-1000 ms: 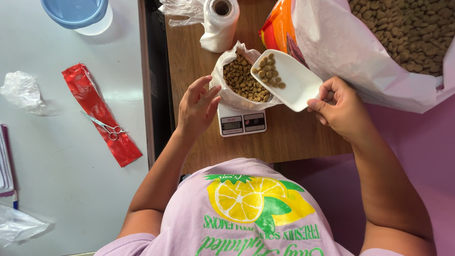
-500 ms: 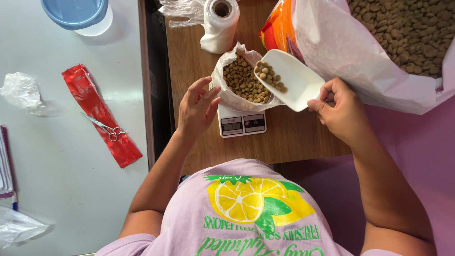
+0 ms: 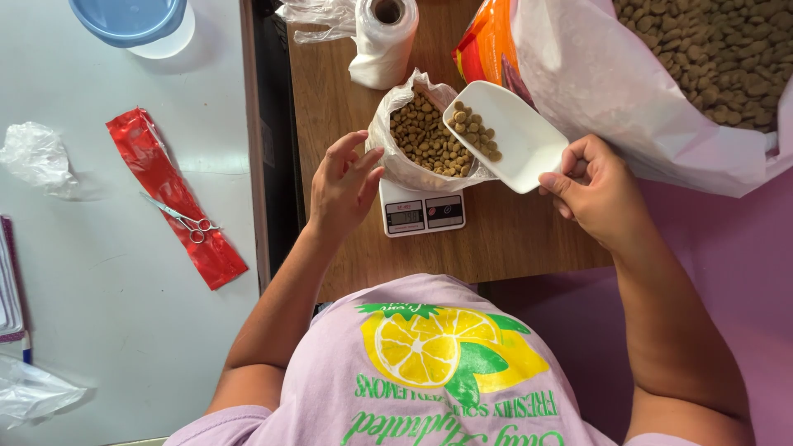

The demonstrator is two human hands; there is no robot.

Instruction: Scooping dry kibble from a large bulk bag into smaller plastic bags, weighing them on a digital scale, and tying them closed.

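My right hand point(image 3: 599, 194) grips a white scoop point(image 3: 516, 140) tilted over a small clear plastic bag point(image 3: 388, 153) of brown pellets point(image 3: 425, 136). A few pellets lie at the scoop's front end, just above the bag's mouth. The bag rests on a small white digital scale point(image 3: 423, 215). My left hand point(image 3: 343, 186) hovers with fingers spread just left of the bag, close to its side; I cannot tell if it touches.
A large open sack of pellets point(image 3: 694, 58) lies at top right on the wooden table point(image 3: 512, 239). A roll of plastic bags point(image 3: 384, 41) stands behind the scale. On the white surface to the left lie a red wrapper point(image 3: 144, 161), scissors point(image 3: 186, 219) and a blue bowl point(image 3: 128, 16).
The scoop has tipped further toward the bag, and fewer pellets are left in it. My left hand stays beside the bag.
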